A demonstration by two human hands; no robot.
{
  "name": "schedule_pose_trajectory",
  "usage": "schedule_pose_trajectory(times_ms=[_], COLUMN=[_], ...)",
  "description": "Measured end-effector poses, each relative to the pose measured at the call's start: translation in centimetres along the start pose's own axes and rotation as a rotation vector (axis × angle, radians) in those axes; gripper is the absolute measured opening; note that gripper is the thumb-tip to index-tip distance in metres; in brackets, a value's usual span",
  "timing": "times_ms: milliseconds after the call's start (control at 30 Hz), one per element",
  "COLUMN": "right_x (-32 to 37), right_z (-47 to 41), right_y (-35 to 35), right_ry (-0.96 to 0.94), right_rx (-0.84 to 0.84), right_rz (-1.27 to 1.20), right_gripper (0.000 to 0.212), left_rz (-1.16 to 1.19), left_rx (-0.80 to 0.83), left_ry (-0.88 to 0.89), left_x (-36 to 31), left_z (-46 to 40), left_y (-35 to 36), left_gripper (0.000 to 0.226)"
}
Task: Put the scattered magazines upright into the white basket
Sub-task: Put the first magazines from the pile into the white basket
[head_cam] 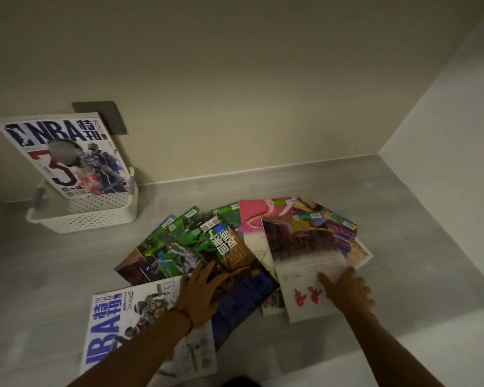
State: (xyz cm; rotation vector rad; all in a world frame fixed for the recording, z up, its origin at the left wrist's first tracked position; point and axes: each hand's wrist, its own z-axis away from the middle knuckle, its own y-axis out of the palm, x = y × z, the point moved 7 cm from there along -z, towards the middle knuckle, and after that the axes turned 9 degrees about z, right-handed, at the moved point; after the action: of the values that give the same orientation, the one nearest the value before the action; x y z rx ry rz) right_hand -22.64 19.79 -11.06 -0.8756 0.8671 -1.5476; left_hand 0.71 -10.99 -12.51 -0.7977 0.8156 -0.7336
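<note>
Head view: both hands, left hand (pixel 200 291) and right hand (pixel 347 291), lie spread flat on glossy magazines (pixel 235 247); thin, floppy, slippery, best gripped along spines.

Grey floor (pixel 403 219), beige wall (pixel 235 79), dark wall plate (pixel 111 115), pale baseboard (pixel 263 170).

Dim, warm light; soft focus, wide-angle edge distortion.
</note>
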Motion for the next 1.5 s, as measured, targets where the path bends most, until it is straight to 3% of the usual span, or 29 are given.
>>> schedule_pose_trajectory(times_ms=[100, 167, 267, 333, 467, 533, 600, 700, 767, 833, 900, 1000, 1067, 1167, 1200, 1233, 1267, 1400, 1500], right_x=[-0.4, -0.5, -0.1, 0.6, 3.8, 6.0, 8.6, 12.7, 15.1, 16.4, 16.5, 16.5, 18.2, 23.5, 25.1, 26.6, 28.0, 35.2, 41.6], right_z=[0.1, 0.3, 1.1, 2.0, 4.8, 7.3, 10.3, 14.8, 17.6, 19.5, 19.4, 16.6, 15.8, 18.3, 19.7, 20.7, 21.5, 25.3, 28.5], right_y=[-0.8, -2.1, -4.7, -7.4, -14.4, -18.0, -20.7, -22.5, -23.1, -24.0, -24.7, -22.0, -17.0, -8.8, -6.9, -5.7, -5.1, -6.8, -8.7], right_ry=[0.014, -0.015, -0.146, -0.267, -0.605, -0.779, -0.956, -1.160, -1.267, -1.329, -1.207, -0.779, -0.569, -0.497, -0.520, -0.585, -0.682, -1.135, -1.248], right_rx=[-0.093, -0.150, -0.224, -0.303, -0.409, -0.455, -0.485, -0.502, -0.597, -0.746, -0.762, -0.516, -0.159, 0.529, 0.657, 0.679, 0.616, -0.047, -0.239], right_rz=[-0.007, -0.049, -0.126, -0.117, -0.028, 0.086, 0.207, 0.296, 0.311, 0.141, -0.205, -0.648, -0.846, -1.265, -1.327, -1.310, -1.215, -0.442, -0.319], right_gripper=[0.083, 0.058, 0.034, 0.025, 0.028, 0.022, 0.018, 0.019, 0.018, 0.023, 0.039, 0.050, 0.052, 0.033, 0.028, 0.023, 0.020, 0.025, 0.029], left_rz=[0.014, 0.024, 0.050, 0.070, 0.162, 0.105, -0.037, -0.167, 0.060, 0.287, 0.434, 0.674, 0.845, 1.029, 1.059, 1.077, 1.093, 1.091, 0.972], left_rx=[-0.025, -0.016, 0.028, -0.027, -0.387, -0.575, -0.680, -0.608, -0.526, -0.579, -0.671, -0.714, -0.704, -0.687, -0.688, -0.694, -0.701, -0.774, -0.907], left_ry=[0.005, 0.008, -0.021, -0.003, 0.331, 0.478, 0.502, 0.463, 0.466, 0.437, 0.384, 0.306, 0.286, 0.235, 0.207, 0.178, 0.155, 0.099, 0.022], left_x=[0.1, 0.0, -0.8, -2.7, -10.4, -14.4, -17.6, -19.7, -18.9, -16.4, -12.8, -6.5, -2.4, 3.5, 5.6, 7.6, 9.6, 17.0, 22.2], left_z=[0.0, 0.0, 0.3, 0.5, 1.5, 2.4, 3.1, 3.3, 3.7, 4.6, 5.7, 7.0, 7.8, 9.3, 9.9, 10.5, 11.1, 13.5, 14.7], left_y=[-0.4, -0.6, -1.5, -3.4, -11.2, -15.2, -18.4, -20.2, -20.5, -21.1, -22.0, -23.2, -23.7, -24.2, -24.4, -24.6, -24.8, -26.9, -30.0], left_gripper=[0.077, 0.077, 0.073, 0.068, 0.064, 0.068, 0.074, 0.068, 0.045, 0.030, 0.025, 0.024, 0.024, 0.027, 0.028, 0.028, 0.029, 0.034, 0.026])
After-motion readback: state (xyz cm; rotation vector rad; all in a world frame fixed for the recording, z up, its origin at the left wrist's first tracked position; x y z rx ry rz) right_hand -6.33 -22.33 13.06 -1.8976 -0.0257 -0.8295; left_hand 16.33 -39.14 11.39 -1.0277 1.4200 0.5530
